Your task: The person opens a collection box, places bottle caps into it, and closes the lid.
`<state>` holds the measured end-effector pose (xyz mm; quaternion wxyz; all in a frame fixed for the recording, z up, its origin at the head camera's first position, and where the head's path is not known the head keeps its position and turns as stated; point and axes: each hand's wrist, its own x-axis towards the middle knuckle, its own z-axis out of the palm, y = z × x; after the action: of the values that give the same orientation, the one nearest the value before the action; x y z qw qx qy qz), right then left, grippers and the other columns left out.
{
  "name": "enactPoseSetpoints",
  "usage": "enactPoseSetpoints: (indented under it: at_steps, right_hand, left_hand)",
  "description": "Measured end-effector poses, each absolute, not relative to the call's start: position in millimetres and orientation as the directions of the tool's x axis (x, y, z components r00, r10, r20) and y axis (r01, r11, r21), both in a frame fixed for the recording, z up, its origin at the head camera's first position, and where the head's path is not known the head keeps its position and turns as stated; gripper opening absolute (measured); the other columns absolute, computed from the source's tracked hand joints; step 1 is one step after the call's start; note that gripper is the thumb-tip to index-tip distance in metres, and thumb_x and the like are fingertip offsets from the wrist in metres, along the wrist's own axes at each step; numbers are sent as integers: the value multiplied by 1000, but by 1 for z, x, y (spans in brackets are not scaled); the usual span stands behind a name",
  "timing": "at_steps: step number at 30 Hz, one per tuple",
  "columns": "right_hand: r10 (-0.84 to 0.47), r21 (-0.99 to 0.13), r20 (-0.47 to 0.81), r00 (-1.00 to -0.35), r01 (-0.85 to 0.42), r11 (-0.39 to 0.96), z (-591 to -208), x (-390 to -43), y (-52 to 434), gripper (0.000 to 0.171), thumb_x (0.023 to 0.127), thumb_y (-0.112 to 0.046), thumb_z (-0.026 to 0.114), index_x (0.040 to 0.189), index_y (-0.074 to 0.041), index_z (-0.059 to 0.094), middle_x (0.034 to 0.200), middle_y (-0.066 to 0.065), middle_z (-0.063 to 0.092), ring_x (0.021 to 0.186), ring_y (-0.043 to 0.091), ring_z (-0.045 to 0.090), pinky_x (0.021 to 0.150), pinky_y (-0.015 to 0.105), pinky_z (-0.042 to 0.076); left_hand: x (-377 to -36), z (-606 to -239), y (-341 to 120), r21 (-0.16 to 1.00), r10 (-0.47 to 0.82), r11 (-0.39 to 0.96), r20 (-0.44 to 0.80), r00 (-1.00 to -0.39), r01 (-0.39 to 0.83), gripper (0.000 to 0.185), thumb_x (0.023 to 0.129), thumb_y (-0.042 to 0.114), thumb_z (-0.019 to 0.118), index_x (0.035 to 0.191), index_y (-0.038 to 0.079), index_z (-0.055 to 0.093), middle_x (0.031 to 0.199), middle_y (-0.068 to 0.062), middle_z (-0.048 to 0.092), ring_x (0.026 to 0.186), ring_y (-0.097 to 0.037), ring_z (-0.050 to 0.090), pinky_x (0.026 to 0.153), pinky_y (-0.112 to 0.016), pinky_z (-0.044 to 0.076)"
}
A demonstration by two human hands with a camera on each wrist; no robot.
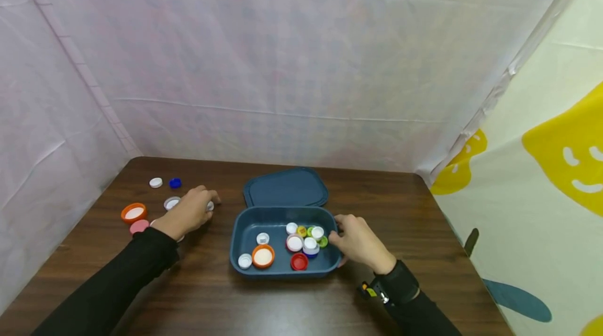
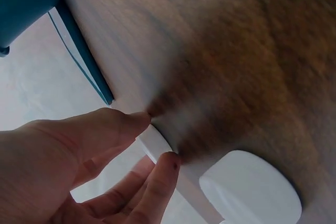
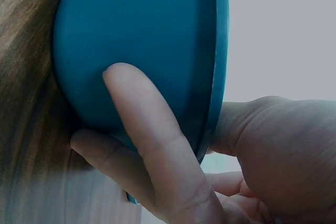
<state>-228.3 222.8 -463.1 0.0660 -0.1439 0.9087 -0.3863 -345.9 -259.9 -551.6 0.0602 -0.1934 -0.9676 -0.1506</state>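
My left hand (image 1: 188,214), on the left half of the table, pinches a white bottle cap (image 2: 154,142) between thumb and finger, close over the wood. My right hand (image 1: 360,241) grips the right end of a blue plastic box (image 1: 282,275), its thumb over the rim and fingers (image 3: 149,114) against the outer wall. Inside the box lie several caps: a large orange-rimmed one (image 1: 263,256), a red one (image 1: 299,261), and white, yellow and green ones, most of them heaped toward the right.
Behind the box lies its blue lid (image 1: 286,188). Around my left hand are loose caps: a white one (image 1: 156,182), a blue one (image 1: 175,183), an orange one (image 1: 134,213) and a pink one (image 1: 139,227). White sheeting (image 1: 273,64) rises behind the table.
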Motion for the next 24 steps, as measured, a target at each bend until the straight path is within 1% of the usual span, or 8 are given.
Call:
enactPoseSetpoints:
  at_steps: [7,10,13,15,19,22,24]
  right_hand:
    - [-309,-725,-21,-951,-199,660,-463,-228,223,44,104,-1,71,146,14,69,114,31,84,50,13,75,52,42,66]
    - [-308,-725,-24,-951,-195,661,-462,-228,223,46,105,-1,71,148,15,68,116,33,83,50,13,75,52,42,67]
    - [-307,-725,-27,-951,-193,661,-462,-228,223,48,105,-1,71,149,16,67,118,34,83,51,13,75,53,43,67]
    - [-306,-726,-28,-952,-191,661,-462,-228,223,48,105,-1,71,150,15,66,119,34,83,50,13,75,53,43,67]
    - [-306,-730,-34,-951,-185,658,-462,-229,223,47,105,-2,71,149,14,67,118,32,83,51,14,76,53,43,67]
    - [-310,-740,-50,-949,-173,649,-462,-229,225,47,106,-2,72,150,13,67,120,32,83,53,16,77,53,42,67]
    - [-319,-748,-62,-946,-168,642,-461,-230,226,47,107,-3,72,151,13,66,123,32,83,54,17,77,54,42,68]
  left_hand:
    - [-353,-560,-266,253,360,881,193,-913,400,25,89,5,91,112,15,85,108,-15,75,99,-32,73,88,-54,67]
    - [-348,-555,-262,258,362,875,211,-908,409,24,89,5,91,110,13,84,105,-17,75,94,-34,72,84,-53,66]
    - [-340,-541,-256,275,365,870,199,-909,410,23,90,4,91,111,10,83,105,-21,73,93,-37,70,83,-55,65]
    - [-336,-538,-254,282,355,873,194,-915,399,23,90,3,90,111,10,83,106,-21,73,93,-37,70,84,-54,65]
    - [-320,-516,-243,297,336,883,138,-932,362,21,94,5,89,114,10,83,110,-20,74,98,-35,72,89,-58,66]
    - [-301,-487,-229,318,331,883,101,-938,346,22,96,2,88,117,6,83,113,-22,74,103,-38,74,94,-62,67]
    - [-289,-468,-220,329,344,875,96,-934,356,23,97,-1,86,120,2,83,115,-25,74,106,-42,75,97,-63,67]
